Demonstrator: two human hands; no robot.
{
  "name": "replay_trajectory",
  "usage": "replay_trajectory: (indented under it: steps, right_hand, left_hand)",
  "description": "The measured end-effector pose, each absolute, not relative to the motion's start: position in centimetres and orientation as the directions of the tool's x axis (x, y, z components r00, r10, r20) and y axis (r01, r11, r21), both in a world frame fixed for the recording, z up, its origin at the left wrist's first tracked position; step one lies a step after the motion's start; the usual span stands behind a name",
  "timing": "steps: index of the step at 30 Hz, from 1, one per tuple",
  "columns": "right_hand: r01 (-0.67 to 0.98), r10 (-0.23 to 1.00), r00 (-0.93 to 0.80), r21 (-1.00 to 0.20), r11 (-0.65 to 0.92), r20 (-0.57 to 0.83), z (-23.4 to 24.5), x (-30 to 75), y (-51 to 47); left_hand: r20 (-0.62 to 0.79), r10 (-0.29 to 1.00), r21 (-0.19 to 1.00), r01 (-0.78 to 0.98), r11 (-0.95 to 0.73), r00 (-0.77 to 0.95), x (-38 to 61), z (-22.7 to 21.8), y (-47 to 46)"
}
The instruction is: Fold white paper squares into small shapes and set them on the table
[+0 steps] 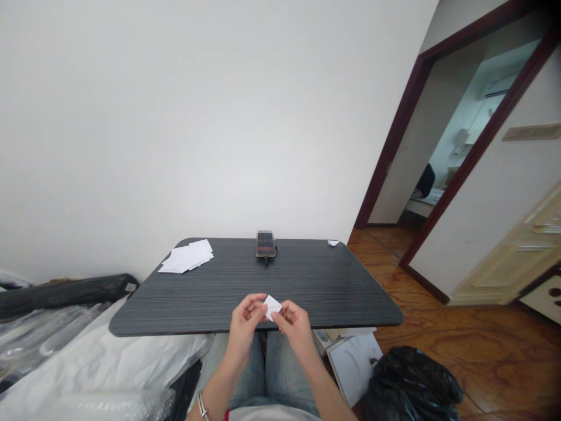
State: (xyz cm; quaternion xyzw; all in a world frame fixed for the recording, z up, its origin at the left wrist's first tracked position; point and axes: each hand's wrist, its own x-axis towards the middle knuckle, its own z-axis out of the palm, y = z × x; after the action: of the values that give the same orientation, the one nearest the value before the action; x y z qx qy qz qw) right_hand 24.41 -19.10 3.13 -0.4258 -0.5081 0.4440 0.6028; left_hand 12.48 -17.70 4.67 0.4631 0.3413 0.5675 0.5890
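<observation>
Pinching small white paper piece [272, 306] from both sides with curled left hand [245, 318] and curled right hand [295, 321]. Held over near edge of dark counter [307, 286].

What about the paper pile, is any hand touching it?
No, the left hand and right hand hold a small paper, away from the paper pile.

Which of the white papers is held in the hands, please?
The small paper piece between the left hand and right hand. The paper pile at far left and the scrap at far right lie untouched on the table.
</observation>
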Motion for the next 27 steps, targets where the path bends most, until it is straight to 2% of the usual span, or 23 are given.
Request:
replay_trajectory:
  steps: [13,23,27]
  right_hand:
    - [-0.071,0.954,0.143,-0.959,0.276,0.264,2.92,24.61,-19.03]
    - [-0.037,0.948,0.122,-0.953,0.300,0.294,2.80,24.67,-19.04]
    - [-0.074,0.943,0.129,-0.946,0.317,0.306,3.16,24.59,-19.23]
  left_hand:
    - [0.034,0.987,0.948,-0.317,0.018,0.156,12.39,4.27,-17.53]
    - [0.101,0.988,0.958,-0.281,-0.064,0.120,12.38,4.32,-17.20]
    - [0.062,0.988,0.956,-0.294,-0.018,0.142,12.35,4.12,-17.15]
